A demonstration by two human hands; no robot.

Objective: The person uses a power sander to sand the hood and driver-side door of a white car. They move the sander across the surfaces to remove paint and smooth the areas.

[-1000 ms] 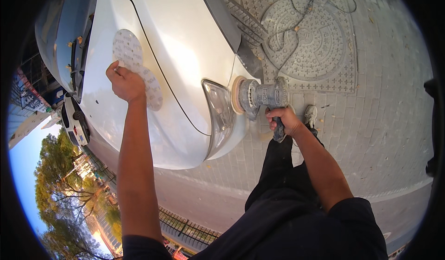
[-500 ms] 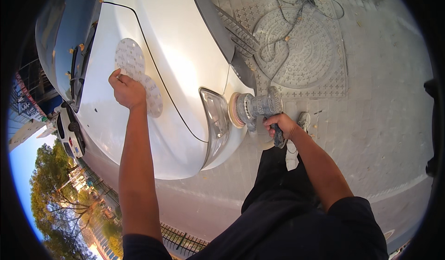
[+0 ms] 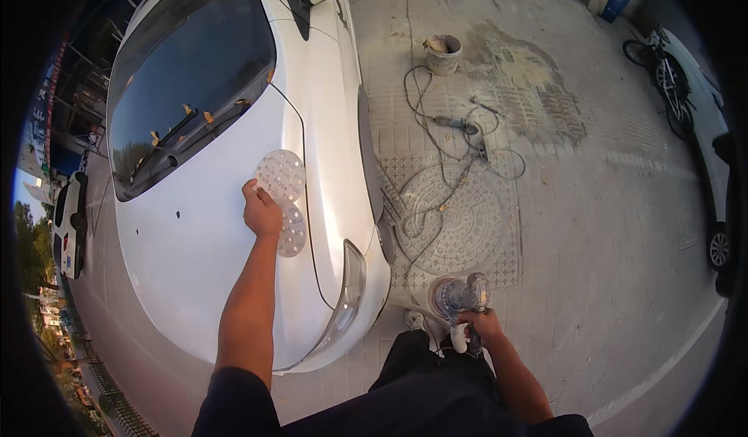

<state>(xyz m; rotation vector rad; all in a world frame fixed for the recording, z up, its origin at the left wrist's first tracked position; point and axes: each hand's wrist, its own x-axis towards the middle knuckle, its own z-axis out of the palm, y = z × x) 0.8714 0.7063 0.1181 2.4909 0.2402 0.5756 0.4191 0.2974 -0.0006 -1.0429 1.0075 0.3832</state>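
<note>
Over the white car's hood, my left hand is closed with its fingers curled at two round, grey, perforated sanding discs. The discs overlap partly, and the lower one shows beside my wrist. Whether they also rest on the hood I cannot tell. My right hand grips the handle of a dusty grey orbital sander low in front of my legs. Its round pad faces left, apart from the car's bumper and headlight.
A manhole cover lies in the paving by the front wheel. Cables and another power tool lie beyond it, near a bucket. At the right are a bicycle and another car. Dry leaves sit along the windshield.
The view has swung toward the windshield and the ground beyond. My right hand has drawn the sander away from the headlight toward my legs. My left hand stays with the discs over the hood.
</note>
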